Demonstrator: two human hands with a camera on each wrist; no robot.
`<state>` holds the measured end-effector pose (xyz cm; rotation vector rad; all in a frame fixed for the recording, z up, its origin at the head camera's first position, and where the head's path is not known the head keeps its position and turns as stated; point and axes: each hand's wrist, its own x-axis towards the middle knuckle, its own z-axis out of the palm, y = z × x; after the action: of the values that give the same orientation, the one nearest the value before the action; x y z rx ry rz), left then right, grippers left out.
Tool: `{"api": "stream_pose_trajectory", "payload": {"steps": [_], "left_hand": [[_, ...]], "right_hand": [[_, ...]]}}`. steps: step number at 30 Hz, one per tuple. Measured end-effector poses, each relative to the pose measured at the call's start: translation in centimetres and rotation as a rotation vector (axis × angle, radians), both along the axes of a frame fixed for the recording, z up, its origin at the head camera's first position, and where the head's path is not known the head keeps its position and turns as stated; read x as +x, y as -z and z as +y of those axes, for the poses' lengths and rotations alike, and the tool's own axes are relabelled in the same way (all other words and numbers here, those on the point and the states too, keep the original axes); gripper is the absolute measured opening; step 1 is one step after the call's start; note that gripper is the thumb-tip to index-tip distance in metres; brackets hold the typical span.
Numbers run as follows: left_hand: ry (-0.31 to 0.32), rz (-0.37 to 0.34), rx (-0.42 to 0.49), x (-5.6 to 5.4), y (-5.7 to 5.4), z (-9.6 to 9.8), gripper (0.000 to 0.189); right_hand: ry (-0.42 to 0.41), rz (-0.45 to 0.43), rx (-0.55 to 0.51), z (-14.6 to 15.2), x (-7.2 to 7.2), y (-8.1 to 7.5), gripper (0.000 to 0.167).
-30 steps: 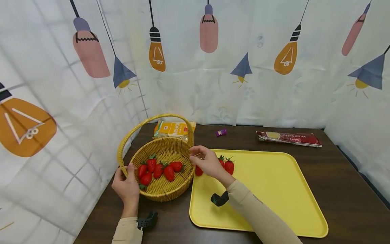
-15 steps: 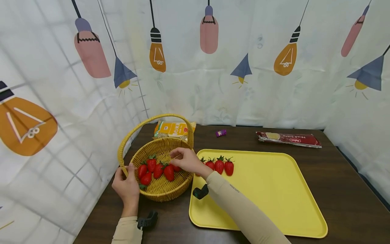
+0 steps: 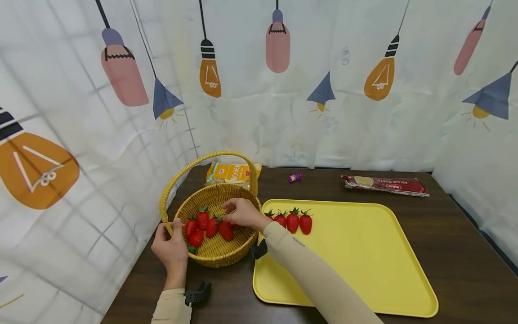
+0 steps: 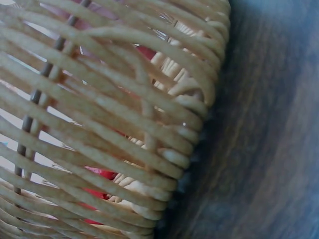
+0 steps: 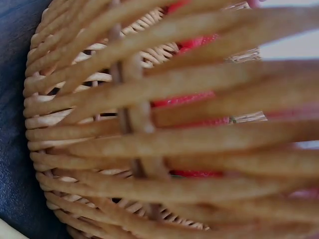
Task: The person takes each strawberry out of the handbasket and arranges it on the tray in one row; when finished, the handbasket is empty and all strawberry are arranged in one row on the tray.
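Observation:
A yellow woven basket [image 3: 216, 257] with a tall arched handle holds several red strawberries [image 3: 225, 231]. My left hand [image 3: 171, 249] grips its left rim at the foot of the handle, thumb on top. Inside the basket, my right hand [image 3: 244, 213] has its fingers curled down on the rightmost strawberry [image 3: 235, 226], which they mostly hide. Both wrist views are filled by the woven basket wall [image 4: 114, 114], and red shows through its gaps. A row of strawberries [image 3: 292, 222] lies at the upper left of the yellow tray [image 3: 344, 261].
Behind the basket lies an orange-and-yellow food packet [image 3: 230, 173]. A small purple wrapped sweet [image 3: 294, 177] and a long dark red packet [image 3: 386, 185] lie along the back of the dark wooden table [image 3: 465, 252]. A printed curtain [image 3: 259, 121] hangs behind.
My right hand has moved left from the tray's edge into the basket and come down onto the rightmost strawberry. The tray's row is now more exposed. My left hand keeps its grip.

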<state>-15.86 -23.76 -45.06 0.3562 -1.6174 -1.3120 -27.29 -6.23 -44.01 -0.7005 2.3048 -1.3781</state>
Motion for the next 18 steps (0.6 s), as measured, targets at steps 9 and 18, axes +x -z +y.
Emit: {"api": "stream_pose_trajectory", "payload": {"steps": [9,18], "left_hand": [[0.002,0.021,0.001,0.22,-0.68,0.48,0.034],[-0.002,0.0,0.004,-0.23,0.12,-0.04,0.03]], "right_hand": [[-0.213,-0.032,0.043,0.0,-0.05,-0.18,0.037],[-0.405,0.044,0.108,-0.13,0.01,-0.06,0.032]]}}
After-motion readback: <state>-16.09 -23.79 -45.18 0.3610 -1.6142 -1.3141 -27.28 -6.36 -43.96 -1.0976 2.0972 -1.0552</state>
